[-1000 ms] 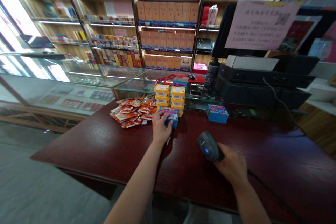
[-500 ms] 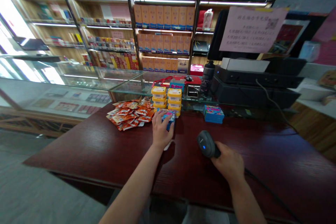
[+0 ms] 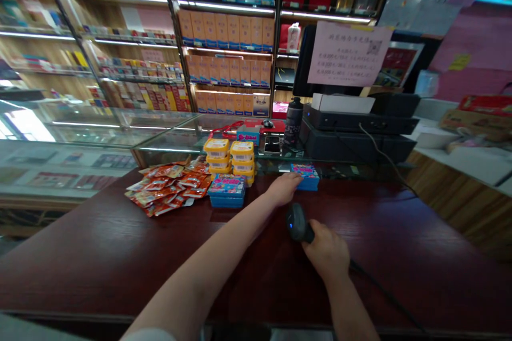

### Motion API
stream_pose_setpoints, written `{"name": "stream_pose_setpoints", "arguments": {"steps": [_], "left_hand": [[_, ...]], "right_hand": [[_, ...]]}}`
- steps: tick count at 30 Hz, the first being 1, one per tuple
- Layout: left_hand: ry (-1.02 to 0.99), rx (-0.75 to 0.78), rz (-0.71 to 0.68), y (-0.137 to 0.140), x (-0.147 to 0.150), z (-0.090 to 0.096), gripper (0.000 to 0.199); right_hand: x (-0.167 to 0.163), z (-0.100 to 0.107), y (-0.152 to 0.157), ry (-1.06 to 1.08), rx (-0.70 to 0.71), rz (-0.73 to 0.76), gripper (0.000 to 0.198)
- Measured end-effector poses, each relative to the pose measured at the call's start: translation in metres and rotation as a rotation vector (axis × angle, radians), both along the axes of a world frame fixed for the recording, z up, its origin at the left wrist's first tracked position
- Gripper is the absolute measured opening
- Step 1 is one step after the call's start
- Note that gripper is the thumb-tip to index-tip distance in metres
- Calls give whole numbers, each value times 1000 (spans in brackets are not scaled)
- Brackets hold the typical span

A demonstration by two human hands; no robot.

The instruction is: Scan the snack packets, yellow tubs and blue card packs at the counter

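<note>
close to me on the dark desk (image 3: 120,256), my right hand (image 3: 326,250) has its fingers wrapped tight around the scanner (image 3: 298,222), whose long axis runs away from me with its head aimed at the far boxes. beyond it my left hand (image 3: 285,187) rests loosely open on the blue box stack (image 3: 306,176) by the glass case, so i judge this the pick-up step, and next calls for closing on one box and turning its barcode to the scanner.

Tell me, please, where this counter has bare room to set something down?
Bare wood lies right of the right hand and scanner, and near the front edge left of the left hand. The back is crowded: orange packets, blue boxes, yellow tubs.
</note>
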State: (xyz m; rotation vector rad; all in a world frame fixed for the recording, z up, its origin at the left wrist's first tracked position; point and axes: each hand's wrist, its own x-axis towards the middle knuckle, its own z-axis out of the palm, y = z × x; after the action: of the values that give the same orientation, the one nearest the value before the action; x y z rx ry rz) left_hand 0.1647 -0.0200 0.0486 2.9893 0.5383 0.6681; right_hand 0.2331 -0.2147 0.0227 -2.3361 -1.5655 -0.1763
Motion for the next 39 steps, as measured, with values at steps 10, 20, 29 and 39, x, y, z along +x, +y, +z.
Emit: {"name": "stream_pose_setpoints", "arguments": {"steps": [10, 20, 29, 39], "left_hand": [[140, 225, 56, 20, 37, -10, 29], [62, 493, 106, -4, -19, 25, 17], [-1131, -723, 350, -59, -79, -12, 25], [-1600, -1284, 204, -82, -87, -34, 55]], "right_hand": [[-1, 0, 3, 5, -22, 24, 12], [-2, 8, 2, 43, -138, 3, 15], [-6, 11, -4, 71, -78, 21, 21], [13, 1, -6, 81, 68, 151, 27]]}}
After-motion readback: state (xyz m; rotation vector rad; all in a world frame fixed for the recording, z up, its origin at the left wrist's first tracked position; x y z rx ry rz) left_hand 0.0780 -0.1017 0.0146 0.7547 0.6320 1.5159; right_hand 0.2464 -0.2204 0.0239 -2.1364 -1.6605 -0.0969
